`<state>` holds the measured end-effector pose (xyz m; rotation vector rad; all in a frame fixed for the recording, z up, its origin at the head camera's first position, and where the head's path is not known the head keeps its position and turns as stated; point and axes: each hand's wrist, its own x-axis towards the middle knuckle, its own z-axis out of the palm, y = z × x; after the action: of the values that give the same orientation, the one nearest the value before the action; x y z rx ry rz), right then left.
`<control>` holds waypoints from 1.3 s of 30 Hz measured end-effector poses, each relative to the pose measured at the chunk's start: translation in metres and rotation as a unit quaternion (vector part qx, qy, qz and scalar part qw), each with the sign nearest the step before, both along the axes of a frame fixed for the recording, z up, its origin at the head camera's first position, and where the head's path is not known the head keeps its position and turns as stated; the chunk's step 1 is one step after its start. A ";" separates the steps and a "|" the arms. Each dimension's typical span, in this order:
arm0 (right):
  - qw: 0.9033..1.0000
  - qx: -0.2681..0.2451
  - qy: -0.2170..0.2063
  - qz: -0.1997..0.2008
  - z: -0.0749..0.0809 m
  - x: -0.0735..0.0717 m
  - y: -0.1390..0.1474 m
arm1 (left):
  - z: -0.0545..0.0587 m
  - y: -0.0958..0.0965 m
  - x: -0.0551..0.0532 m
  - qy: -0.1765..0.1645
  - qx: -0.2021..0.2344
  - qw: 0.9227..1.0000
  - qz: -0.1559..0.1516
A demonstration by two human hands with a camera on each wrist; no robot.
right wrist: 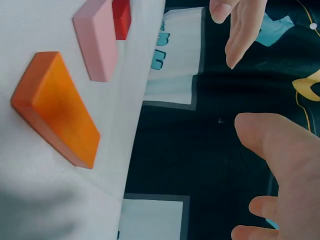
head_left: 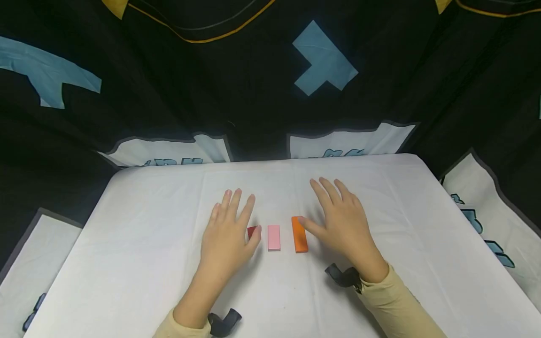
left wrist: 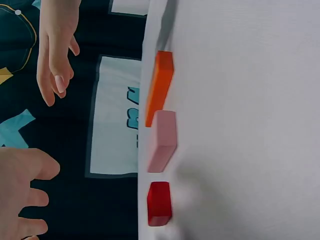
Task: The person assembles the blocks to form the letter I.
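Note:
Three blocks lie in a row on the white table: a red block [left wrist: 159, 202], a pink block [head_left: 274, 237] and a longer orange block [head_left: 299, 234]. My left hand [head_left: 228, 239] hovers over the left side of the row, fingers spread, its thumb partly hiding the red block in the head view. Over to the right, my right hand [head_left: 344, 225] is held above the cloth with fingers apart, its thumb overlapping the top of the orange block in the head view. From the right wrist view, that thumb is clear of the orange block [right wrist: 60, 110]. Neither hand holds anything.
A white cloth covers the table [head_left: 139, 225]. Behind it hangs a dark curtain [head_left: 253, 103] with blue and white patches. Black straps [head_left: 344, 276] sit at both wrists, beside beige sleeves [head_left: 397, 305].

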<state>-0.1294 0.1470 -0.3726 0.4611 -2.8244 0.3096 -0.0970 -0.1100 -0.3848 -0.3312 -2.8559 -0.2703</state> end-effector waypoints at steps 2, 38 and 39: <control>1.000 0.000 -0.007 0.003 -0.002 0.000 0.001 | -0.002 0.001 0.000 -0.002 -0.002 1.000 -0.006; 0.958 -0.103 -0.193 0.184 -0.065 -0.026 0.025 | -0.054 0.005 -0.017 -0.043 0.021 0.988 -0.148; 0.958 -0.104 -0.193 0.184 -0.066 -0.027 0.025 | -0.054 0.005 -0.018 -0.043 0.022 0.987 -0.150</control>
<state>-0.1560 0.1725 -0.4391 0.9739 -3.0063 0.8473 -0.1148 -0.1045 -0.4392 -0.7604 -2.8710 -0.4121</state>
